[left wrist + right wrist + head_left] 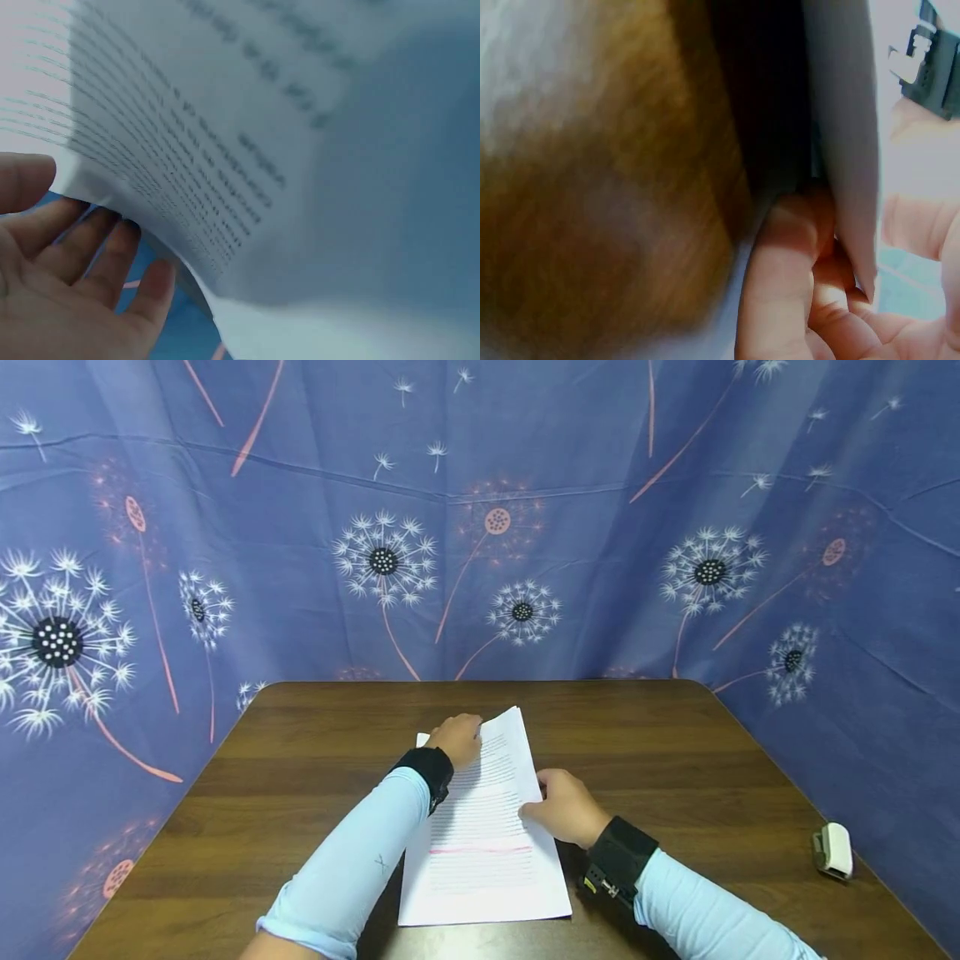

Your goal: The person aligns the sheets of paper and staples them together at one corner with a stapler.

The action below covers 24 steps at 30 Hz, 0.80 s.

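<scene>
Printed paper sheets, with a pink line across the lower text, lie at the near middle of the table, their right side lifted. My left hand holds the top left part. In the left wrist view its thumb is in front of the curved page and its fingers go behind the edge. On the right edge, my right hand pinches the sheets. The right wrist view shows curled fingers on one side of the paper, the thumb on the other. How many sheets each hand holds is hidden.
The brown wooden table reaches back to a blue curtain with a dandelion print. Near the table's right edge sits a small white object with a grey side, too small to name surely.
</scene>
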Tool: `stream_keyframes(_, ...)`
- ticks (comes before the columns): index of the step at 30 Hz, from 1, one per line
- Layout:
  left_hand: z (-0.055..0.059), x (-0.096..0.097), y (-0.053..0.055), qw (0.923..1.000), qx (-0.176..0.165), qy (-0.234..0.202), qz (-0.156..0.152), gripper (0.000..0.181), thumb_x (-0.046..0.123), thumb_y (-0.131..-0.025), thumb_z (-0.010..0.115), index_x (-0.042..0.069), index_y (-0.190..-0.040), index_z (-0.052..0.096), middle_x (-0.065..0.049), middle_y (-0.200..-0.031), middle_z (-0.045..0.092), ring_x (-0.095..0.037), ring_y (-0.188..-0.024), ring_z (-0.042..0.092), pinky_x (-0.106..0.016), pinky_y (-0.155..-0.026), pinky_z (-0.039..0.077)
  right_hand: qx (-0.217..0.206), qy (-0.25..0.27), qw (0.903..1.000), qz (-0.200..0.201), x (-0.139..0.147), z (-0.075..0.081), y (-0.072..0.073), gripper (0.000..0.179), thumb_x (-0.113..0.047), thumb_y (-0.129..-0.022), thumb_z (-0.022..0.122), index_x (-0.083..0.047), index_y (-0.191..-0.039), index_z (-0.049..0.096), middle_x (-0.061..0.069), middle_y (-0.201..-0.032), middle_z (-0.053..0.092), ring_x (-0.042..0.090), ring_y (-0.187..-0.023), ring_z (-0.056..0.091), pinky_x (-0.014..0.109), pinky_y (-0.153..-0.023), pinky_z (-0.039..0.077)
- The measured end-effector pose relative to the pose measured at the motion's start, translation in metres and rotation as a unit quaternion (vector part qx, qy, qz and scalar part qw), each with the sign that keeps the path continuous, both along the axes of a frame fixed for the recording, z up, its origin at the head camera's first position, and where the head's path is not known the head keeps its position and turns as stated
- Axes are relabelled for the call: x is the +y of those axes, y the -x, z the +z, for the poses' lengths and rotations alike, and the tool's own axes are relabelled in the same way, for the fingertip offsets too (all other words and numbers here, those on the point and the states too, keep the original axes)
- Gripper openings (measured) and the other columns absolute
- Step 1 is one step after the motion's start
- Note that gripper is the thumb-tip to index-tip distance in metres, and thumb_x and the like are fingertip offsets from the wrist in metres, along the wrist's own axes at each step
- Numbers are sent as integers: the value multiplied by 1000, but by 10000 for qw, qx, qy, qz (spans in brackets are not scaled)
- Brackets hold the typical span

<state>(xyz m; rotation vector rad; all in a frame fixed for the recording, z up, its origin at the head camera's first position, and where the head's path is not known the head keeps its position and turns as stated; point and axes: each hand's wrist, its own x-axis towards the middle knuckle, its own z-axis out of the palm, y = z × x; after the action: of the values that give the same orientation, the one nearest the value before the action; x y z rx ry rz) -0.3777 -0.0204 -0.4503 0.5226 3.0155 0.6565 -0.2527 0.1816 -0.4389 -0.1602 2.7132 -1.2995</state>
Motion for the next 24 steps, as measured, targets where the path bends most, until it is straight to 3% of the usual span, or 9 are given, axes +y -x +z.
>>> stream_keyframes(3,-6,-2,6,9999,-64,42,96,21,18,-105,50,10,-114,67,-9,-124,69,-31,-117,65,-56,-95,50,-69,80,9999,42,-2,0,-2,36,-3,-83,78,8,-115,67,10,-89,71,19,-72,70,36,-63,60)
stream_keyframes(8,-7,-3,5,9998,84,-19,158,26,18,-102,60,10,-125,69,-10,-126,70,-33,-121,65,-57,-97,51,-97,-2,10000,17,-1,-1,-3,33,-4,-83,78,7,-112,67,9,-88,70,19,-71,68,35,-62,59)
stream_keyframes(14,-4,1,3,9989,388,134,219,20,15,-99,65,9,-117,73,-9,-118,73,-31,-114,69,-55,-94,54,-77,-135,9999,-14,8,2,-6,23,-6,-83,78,1,-101,67,6,-77,61,16,-62,59,30,-52,49)
stream_keyframes(18,-4,4,2,9975,583,285,276,18,13,-97,68,8,-113,74,-9,-112,75,-30,-109,71,-50,-92,56,-149,12,9999,22,27,5,-11,25,-7,-86,75,2,-107,65,6,-76,60,18,-59,60,29,-49,50)
stream_keyframes(22,-6,6,0,9966,642,449,250,21,12,-96,70,5,-116,72,-12,-111,75,-30,-106,72,-46,-92,58,428,-524,9977,0,68,15,-18,29,-15,-89,76,0,-112,67,5,-84,67,18,-70,64,32,-60,52)
stream_keyframes(24,-6,7,-2,9964,641,495,242,23,12,-96,71,4,-117,72,-13,-112,75,-30,-106,72,-44,-93,58,965,-1181,9880,-246,98,23,-21,31,-22,-90,77,-3,-114,68,7,-93,70,23,-79,67,38,-66,52)
